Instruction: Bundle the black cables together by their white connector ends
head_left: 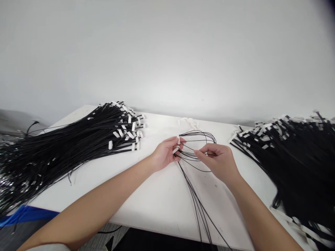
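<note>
A black wire harness (192, 158) with white plug connectors hangs between my hands above the white table. My left hand (166, 153), palm up, grips two of its connectors (176, 150) between thumb and fingers. Several black wires loop out to the right from these connectors, and others trail down past the table's front edge. My right hand (218, 158) is closed in a pinch on the looped wires. What lies inside its fingertips is partly hidden.
A large pile of black wires with white connectors (86, 136) covers the table's left side. Another wire pile (300, 164) lies at the right. Small white connectors (190, 122) lie at the back, near the wall. The white table's (157, 202) front edge is below my arms.
</note>
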A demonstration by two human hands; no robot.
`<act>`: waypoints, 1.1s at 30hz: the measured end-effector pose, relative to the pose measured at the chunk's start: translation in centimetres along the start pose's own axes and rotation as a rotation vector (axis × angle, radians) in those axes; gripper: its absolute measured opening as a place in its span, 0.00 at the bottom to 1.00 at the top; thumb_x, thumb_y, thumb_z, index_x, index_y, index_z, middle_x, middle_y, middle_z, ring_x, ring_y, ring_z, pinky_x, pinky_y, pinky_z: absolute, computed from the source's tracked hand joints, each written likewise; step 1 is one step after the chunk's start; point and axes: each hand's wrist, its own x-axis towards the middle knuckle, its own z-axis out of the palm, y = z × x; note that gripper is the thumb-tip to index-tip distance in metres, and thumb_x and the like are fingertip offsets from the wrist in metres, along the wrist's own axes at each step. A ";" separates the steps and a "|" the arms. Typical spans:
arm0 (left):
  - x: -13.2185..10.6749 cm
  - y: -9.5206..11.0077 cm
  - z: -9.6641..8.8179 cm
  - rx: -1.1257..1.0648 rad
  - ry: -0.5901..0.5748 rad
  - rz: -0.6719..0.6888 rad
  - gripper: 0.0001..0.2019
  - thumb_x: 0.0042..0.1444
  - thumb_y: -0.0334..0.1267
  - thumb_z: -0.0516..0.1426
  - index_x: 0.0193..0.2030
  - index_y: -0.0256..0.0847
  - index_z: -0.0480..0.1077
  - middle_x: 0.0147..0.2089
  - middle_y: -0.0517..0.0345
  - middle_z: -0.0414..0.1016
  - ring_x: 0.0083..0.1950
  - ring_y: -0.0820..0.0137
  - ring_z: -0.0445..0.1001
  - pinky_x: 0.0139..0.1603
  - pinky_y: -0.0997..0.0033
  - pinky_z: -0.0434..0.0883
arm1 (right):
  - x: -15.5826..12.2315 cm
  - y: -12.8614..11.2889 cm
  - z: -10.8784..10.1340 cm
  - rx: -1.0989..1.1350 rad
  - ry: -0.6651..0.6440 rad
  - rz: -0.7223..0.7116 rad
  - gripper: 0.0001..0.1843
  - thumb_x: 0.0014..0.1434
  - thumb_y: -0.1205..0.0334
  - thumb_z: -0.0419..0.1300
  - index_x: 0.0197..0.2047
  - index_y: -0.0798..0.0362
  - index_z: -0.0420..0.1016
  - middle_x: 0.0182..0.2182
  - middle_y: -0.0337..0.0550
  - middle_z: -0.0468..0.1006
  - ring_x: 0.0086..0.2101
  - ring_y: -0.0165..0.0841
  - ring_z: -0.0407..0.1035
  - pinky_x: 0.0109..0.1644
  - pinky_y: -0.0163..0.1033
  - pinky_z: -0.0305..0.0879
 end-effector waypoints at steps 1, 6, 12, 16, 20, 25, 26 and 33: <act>0.0 0.0 0.0 0.002 -0.002 -0.001 0.14 0.49 0.46 0.55 0.38 0.38 0.69 0.32 0.58 0.58 0.26 0.78 0.59 0.24 0.76 0.60 | 0.0 0.0 0.0 -0.010 0.006 -0.013 0.12 0.48 0.58 0.59 0.19 0.54 0.68 0.14 0.33 0.49 0.18 0.23 0.43 0.20 0.32 0.42; 0.0 0.0 0.0 -0.001 -0.006 -0.006 0.14 0.49 0.46 0.55 0.38 0.37 0.69 0.31 0.58 0.58 0.26 0.78 0.58 0.24 0.76 0.60 | -0.1 -0.2 0.0 -0.086 0.066 -0.141 0.09 0.48 0.59 0.59 0.20 0.54 0.71 0.14 0.33 0.50 0.18 0.23 0.43 0.20 0.32 0.43; 0.0 0.1 0.0 -0.006 0.004 -0.009 0.14 0.49 0.45 0.56 0.37 0.37 0.69 0.31 0.57 0.59 0.26 0.77 0.59 0.23 0.75 0.60 | -0.1 0.0 0.0 -0.089 0.078 -0.177 0.09 0.48 0.59 0.59 0.20 0.53 0.72 0.14 0.33 0.50 0.18 0.23 0.43 0.20 0.32 0.43; 0.0 0.1 0.1 -0.010 0.001 -0.017 0.14 0.49 0.45 0.55 0.37 0.37 0.69 0.30 0.57 0.59 0.26 0.77 0.59 0.23 0.76 0.60 | 0.0 0.1 0.0 -0.099 0.065 -0.167 0.09 0.48 0.60 0.59 0.20 0.53 0.71 0.14 0.33 0.50 0.18 0.23 0.43 0.20 0.32 0.43; 0.0 0.1 0.0 -0.017 0.003 -0.018 0.14 0.48 0.45 0.56 0.37 0.36 0.70 0.30 0.57 0.59 0.25 0.77 0.59 0.23 0.75 0.60 | 0.0 0.1 0.0 -0.101 0.055 -0.177 0.09 0.48 0.59 0.58 0.20 0.53 0.71 0.14 0.33 0.51 0.18 0.24 0.43 0.20 0.32 0.43; 0.0 0.0 -0.1 -0.016 -0.007 -0.023 0.14 0.48 0.44 0.56 0.36 0.36 0.69 0.30 0.57 0.59 0.25 0.77 0.59 0.23 0.76 0.60 | -0.1 0.1 0.1 -0.126 0.052 -0.224 0.09 0.49 0.60 0.58 0.20 0.53 0.71 0.13 0.33 0.53 0.18 0.23 0.45 0.20 0.32 0.44; 0.0 0.0 -0.1 -0.017 -0.009 -0.025 0.14 0.49 0.45 0.56 0.36 0.36 0.69 0.30 0.57 0.59 0.25 0.77 0.58 0.23 0.76 0.60 | -0.1 0.1 0.1 -0.137 0.047 -0.241 0.09 0.49 0.60 0.58 0.20 0.53 0.71 0.13 0.33 0.54 0.18 0.23 0.46 0.20 0.32 0.45; 0.0 0.0 -0.1 -0.029 0.001 -0.051 0.14 0.49 0.44 0.55 0.36 0.35 0.70 0.30 0.57 0.59 0.25 0.77 0.58 0.23 0.75 0.60 | -0.1 0.3 0.1 -0.184 0.006 -0.337 0.09 0.50 0.63 0.57 0.20 0.53 0.70 0.15 0.35 0.66 0.18 0.24 0.52 0.21 0.31 0.49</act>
